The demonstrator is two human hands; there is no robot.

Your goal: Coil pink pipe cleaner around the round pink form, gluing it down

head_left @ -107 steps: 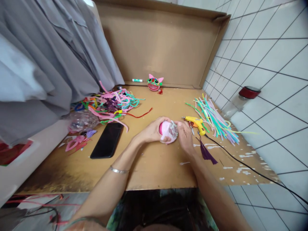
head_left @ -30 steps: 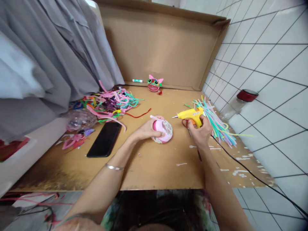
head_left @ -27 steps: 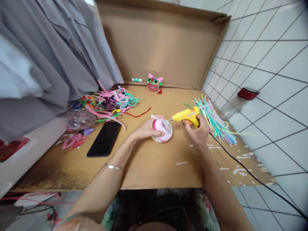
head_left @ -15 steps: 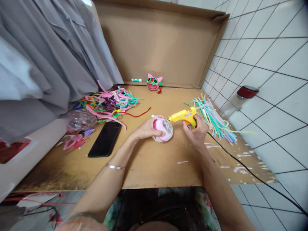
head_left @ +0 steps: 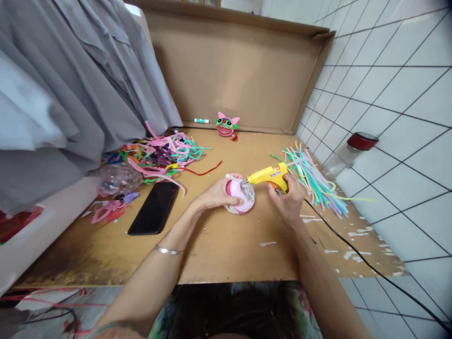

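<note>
My left hand (head_left: 223,192) grips a small round clear plastic piece wrapped in pink and lilac pipe cleaners (head_left: 244,197), with the thumb lying across its front. In my right hand (head_left: 288,195) is a yellow hot glue gun (head_left: 270,175), fingers wrapped round its handle near the orange trigger. Its metal nozzle meets the upper part of the wrapped piece; whether glue is flowing is too small to see. A translucent glue stick pokes out of the gun's back, and a black cord (head_left: 339,234) runs off to the lower right.
Behind stands a finished-looking pink-eared animal head (head_left: 226,125) beside a glue stick tube (head_left: 201,121). A tangled heap of pipe cleaners (head_left: 169,150) and a black phone (head_left: 154,208) lie left. Straight pipe cleaners (head_left: 314,176) and a red-lidded jar (head_left: 348,153) are right, by the tiled wall.
The view has tilted up slightly, so everything sits a little lower. Both hands keep their holds, and the nozzle stays at the wrapped piece.
</note>
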